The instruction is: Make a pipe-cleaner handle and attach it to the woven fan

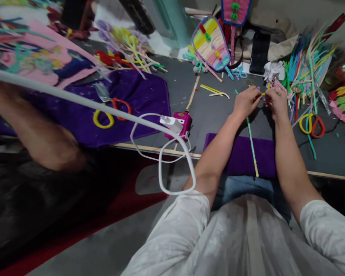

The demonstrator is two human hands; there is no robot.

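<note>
Hands, left (246,101) and right (276,101), pinched closed on a small paper flower (265,93) above a long green-yellow stick (252,145).

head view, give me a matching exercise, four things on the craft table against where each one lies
Things:
1. glue gun
2. long green stick
3. red and yellow scissors
4. white paper flower

Places:
A. just beyond the right hand
B. on the white cable, left of the left hand
C. across the small purple cloth
D. right of the right hand

Pairs: 1-B, 2-C, 3-D, 4-A
</note>
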